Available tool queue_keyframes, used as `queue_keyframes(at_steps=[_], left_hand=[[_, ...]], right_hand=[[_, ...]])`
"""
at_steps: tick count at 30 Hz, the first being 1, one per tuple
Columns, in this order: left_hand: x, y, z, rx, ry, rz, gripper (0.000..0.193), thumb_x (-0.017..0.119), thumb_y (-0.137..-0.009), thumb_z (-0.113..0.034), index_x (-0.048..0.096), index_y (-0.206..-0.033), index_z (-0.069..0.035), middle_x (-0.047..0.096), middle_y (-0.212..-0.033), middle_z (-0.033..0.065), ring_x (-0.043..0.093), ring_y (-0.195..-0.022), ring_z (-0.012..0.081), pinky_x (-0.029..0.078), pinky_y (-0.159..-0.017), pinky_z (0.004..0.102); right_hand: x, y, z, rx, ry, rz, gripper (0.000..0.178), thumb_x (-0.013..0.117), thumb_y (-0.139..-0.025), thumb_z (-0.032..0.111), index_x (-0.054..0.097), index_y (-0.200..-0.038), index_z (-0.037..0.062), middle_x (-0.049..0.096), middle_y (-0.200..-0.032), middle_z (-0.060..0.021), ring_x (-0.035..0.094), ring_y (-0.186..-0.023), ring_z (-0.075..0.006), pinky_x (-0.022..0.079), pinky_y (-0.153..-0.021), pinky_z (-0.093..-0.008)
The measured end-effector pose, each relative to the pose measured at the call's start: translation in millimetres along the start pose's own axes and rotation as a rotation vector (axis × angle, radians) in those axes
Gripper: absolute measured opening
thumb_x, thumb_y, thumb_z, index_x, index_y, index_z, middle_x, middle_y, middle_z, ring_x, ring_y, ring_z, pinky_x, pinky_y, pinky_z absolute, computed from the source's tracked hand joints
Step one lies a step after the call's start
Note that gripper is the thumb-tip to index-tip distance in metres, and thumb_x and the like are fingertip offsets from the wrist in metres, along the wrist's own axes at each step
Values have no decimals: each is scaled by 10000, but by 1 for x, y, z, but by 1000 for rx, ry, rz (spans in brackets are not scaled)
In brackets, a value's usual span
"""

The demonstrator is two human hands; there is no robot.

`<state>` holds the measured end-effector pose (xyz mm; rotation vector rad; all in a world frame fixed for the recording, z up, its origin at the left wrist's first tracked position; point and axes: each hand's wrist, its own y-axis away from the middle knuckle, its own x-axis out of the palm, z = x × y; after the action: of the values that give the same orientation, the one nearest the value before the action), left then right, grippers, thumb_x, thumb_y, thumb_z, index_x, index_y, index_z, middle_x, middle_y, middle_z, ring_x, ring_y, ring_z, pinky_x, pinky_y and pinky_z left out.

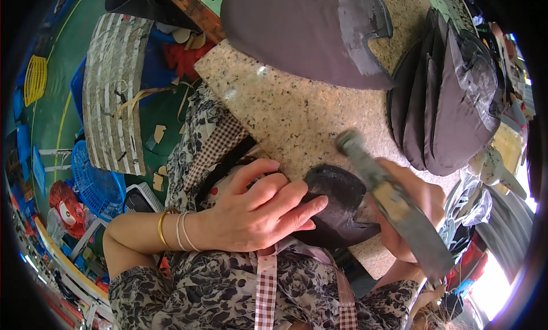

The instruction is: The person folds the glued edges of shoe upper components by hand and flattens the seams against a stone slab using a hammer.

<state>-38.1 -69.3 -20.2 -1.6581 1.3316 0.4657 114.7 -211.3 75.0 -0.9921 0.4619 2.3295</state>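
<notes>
My left hand (268, 207) lies over a dark brown, curved shoe-upper-like piece (337, 196), pinching its near edge between thumb and index finger. The other fingers are bent and slightly spread. This piece rests at the near edge of the speckled stone slab (285, 113), partly covered by both hands. In my right hand (414, 201) is a hammer (399, 210) with a long metal head, held above the piece's right side. Its round face points up and left, its wide flat end down and right. The handle is mostly hidden by the fingers.
A large brown cut piece (302, 33) lies on the slab's far side. To the right, a stack of similar brown pieces (445, 102) leans together. Left of the slab are a striped board (114, 93), a blue basket (97, 181) and a yellow basket (35, 82).
</notes>
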Motion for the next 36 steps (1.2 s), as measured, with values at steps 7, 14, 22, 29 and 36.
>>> queue_keyframes(at_steps=[7, 14, 22, 29, 36], left_hand=[[-4, -7, 3, 73, -44, -44, 310, 759, -679, -324, 705, -947, -178, 528, -980, 17, 449, -893, 227, 445, -818, 423], [-19, -82, 10, 72, 767, 292, 141, 677, -782, -128, 575, -848, -57, 472, -872, 66, 511, -800, 188, 429, -680, 300], [15, -278, 81, 482, 211, -237, 116, 593, -856, -89, 667, -941, -61, 589, -998, 87, 570, -952, 263, 476, -857, 373], [12, -223, 153, 305, 170, 204, 363, 578, -885, -325, 586, -1159, -87, 608, -961, 120, 568, -1001, 269, 444, -863, 419], [-36, -221, 157, 313, -90, 246, 343, 738, -731, -287, 648, -984, -75, 603, -859, 90, 589, -882, 273, 443, -771, 392]], right_hand=[[-15, -1, 3, -80, 32, 202, 234, 684, -743, 60, 661, -976, 39, 646, -714, -101, 624, -585, -234, 474, -526, -309], [-40, 91, -47, 81, 1, -843, 263, 589, -874, 147, 609, -1028, -65, 637, -802, -91, 577, -681, -148, 469, -616, -269], [-34, 125, -71, -159, 124, -1015, 305, 559, -843, 6, 518, -1132, -85, 565, -830, -97, 494, -630, -117, 401, -563, -237], [-15, 94, -57, 173, -153, -751, 50, 549, -916, 26, 589, -905, -2, 383, -626, 87, 306, -540, -5, 216, -478, -194], [-10, 0, -57, -350, 379, -396, 192, 595, -865, -2, 577, -1056, -9, 651, -837, -146, 634, -659, -304, 480, -571, -330]])
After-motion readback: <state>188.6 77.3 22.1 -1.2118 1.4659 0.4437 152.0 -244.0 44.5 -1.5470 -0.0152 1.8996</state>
